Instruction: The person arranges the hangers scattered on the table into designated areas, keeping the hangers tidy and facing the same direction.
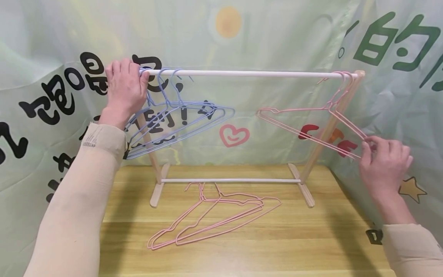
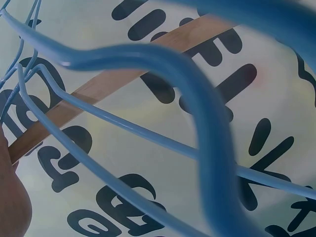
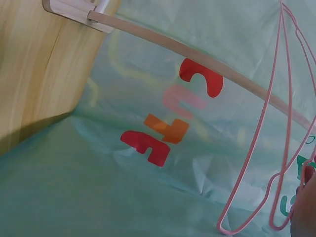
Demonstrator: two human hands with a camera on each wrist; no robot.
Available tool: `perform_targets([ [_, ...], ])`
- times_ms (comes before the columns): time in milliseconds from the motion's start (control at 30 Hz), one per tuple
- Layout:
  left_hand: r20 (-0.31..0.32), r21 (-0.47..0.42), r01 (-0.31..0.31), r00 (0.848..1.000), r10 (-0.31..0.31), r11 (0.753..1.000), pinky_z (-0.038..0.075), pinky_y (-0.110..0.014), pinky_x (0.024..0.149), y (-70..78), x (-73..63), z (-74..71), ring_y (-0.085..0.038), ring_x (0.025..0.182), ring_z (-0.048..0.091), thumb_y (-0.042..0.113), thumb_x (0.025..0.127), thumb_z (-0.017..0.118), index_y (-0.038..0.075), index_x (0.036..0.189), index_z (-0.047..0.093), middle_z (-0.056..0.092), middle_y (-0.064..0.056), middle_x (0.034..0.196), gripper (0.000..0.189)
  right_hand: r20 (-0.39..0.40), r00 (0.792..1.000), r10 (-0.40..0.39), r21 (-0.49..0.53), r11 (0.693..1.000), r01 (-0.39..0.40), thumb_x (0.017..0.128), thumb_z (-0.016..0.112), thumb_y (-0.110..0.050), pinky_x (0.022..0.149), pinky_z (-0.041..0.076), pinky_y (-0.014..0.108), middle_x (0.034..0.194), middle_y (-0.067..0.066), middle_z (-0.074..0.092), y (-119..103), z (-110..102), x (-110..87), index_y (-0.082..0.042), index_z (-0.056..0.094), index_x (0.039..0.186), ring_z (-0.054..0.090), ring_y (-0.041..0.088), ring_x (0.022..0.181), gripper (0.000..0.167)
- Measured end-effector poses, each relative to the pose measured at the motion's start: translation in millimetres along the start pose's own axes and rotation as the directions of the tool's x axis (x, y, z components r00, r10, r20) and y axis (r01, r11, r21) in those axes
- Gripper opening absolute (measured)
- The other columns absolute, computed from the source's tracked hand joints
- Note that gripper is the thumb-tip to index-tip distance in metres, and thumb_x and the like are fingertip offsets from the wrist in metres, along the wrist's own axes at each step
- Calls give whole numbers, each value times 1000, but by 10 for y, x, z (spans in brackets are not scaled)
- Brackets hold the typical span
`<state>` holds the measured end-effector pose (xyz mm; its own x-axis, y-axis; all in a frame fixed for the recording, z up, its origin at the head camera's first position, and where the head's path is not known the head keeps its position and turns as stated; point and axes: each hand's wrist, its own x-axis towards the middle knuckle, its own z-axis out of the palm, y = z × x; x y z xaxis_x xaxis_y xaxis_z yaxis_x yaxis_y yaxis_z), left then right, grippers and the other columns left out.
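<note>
My left hand point(image 1: 125, 82) grips the left end of the white top rail point(image 1: 249, 73) of a wooden-legged rack, fingers over the top and thumb in front. Several blue wire hangers point(image 1: 188, 103) hang beside it; their wires point(image 2: 215, 143) cross close to the left wrist camera. At the right end of the rail hang pink wire hangers point(image 1: 297, 110), also seen as thin pink loops point(image 3: 247, 170) in the right wrist view. Their outer right corner is pinched between thumb and fingers of my right hand point(image 1: 385, 165).
More pink hangers point(image 1: 202, 192) lie overlapping on the wooden table point(image 1: 277, 254), in front of the rack's white lower bar point(image 1: 228, 180). Flat wooden feet point(image 1: 302, 184) support the rack. A pale green printed cloth point(image 1: 277, 38) hangs behind and at both sides.
</note>
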<state>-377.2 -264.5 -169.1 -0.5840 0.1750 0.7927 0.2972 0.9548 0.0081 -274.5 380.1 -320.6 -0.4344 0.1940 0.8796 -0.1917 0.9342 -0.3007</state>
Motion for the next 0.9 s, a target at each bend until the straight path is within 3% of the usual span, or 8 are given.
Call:
perform_targets([
  [167, -2, -4, -5, 1000, 5, 1000, 16, -56, 106, -11, 0, 14, -46, 106, 31, 43, 112, 26, -7, 108, 47, 40, -24, 108, 55, -42, 999, -15, 44, 999, 16, 104, 53, -37, 87, 24, 61, 111, 30, 56, -69, 31, -24, 5, 64, 122, 41, 55, 108, 47],
  [300, -2, -1, -2, 1000, 2, 1000, 16, -56, 106, -20, 0, 20, -47, 106, 31, 43, 112, 26, -7, 108, 47, 40, -24, 107, 55, -111, 989, -94, 97, 990, 105, 101, 52, -42, 84, 28, 65, 107, 31, 57, -174, 105, -50, 6, 65, 116, 43, 58, 103, 52],
  [400, -3, 1, 0, 1000, 0, 1000, 16, -56, 106, -24, 3, 20, -46, 106, 31, 44, 112, 25, -7, 107, 47, 40, -24, 107, 55, -112, 979, -168, 145, 972, 183, 100, 53, -37, 82, 30, 63, 103, 30, 59, -266, 179, -79, 7, 65, 113, 46, 56, 98, 48],
  [600, -7, -6, -2, 1000, 2, 1000, 16, -56, 106, -18, 5, 13, -47, 106, 31, 44, 112, 25, -7, 107, 47, 40, -24, 108, 56, -39, 956, -290, 244, 925, 290, 98, 56, -25, 84, 38, 60, 105, 31, 62, -475, 364, -235, 11, 63, 118, 53, 53, 98, 42],
  [900, -4, -5, -3, 1000, 3, 1000, 16, -55, 107, -8, 13, 12, -46, 107, 31, 45, 112, 25, -7, 108, 47, 41, -24, 109, 57, 128, 920, -370, 327, 892, 314, 92, 64, -13, 80, 48, 56, 115, 27, 63, -730, 660, -601, 6, 62, 123, 61, 44, 97, 36],
])
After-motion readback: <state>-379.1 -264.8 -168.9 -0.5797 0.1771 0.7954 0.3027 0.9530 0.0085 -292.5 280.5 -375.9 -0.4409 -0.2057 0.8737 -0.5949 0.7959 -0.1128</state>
